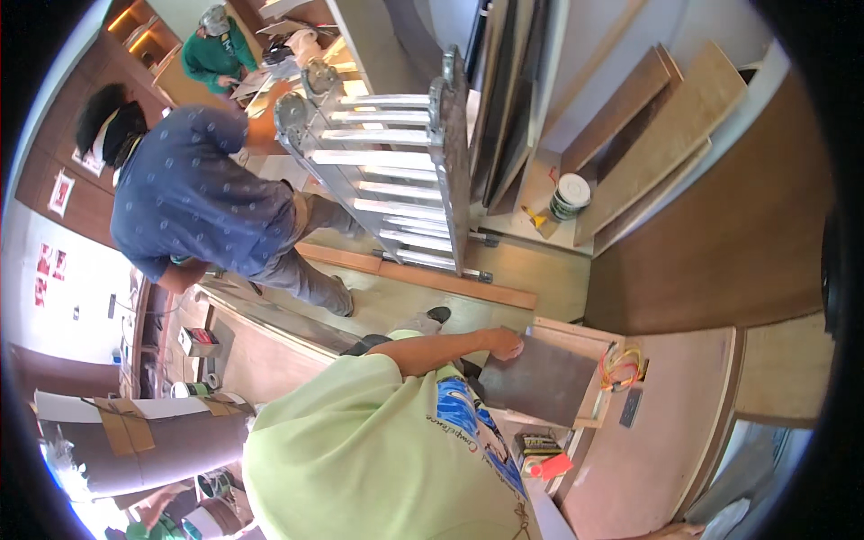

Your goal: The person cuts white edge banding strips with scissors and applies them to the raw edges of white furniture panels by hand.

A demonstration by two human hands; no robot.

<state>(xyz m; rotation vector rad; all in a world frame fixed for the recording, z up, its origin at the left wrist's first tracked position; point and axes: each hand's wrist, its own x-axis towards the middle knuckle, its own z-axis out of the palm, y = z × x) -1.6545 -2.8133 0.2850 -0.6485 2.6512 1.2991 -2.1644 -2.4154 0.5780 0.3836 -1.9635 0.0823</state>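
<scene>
My left hand (pixel 506 343) is closed on the top corner of the dark panel (pixel 540 378), which leans tilted against the wooden cabinet frame's (pixel 589 339) front edge, placed but not yet flush; right hand unseen.

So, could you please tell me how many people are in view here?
3: a person in a light green shirt nearest, pressing a dark panel; one in dark blue by the ladder; one in green behind. Others may be hidden.

Carpentry site: ladder (pixel 396 171), stacked boards (pixel 666 135)
</scene>
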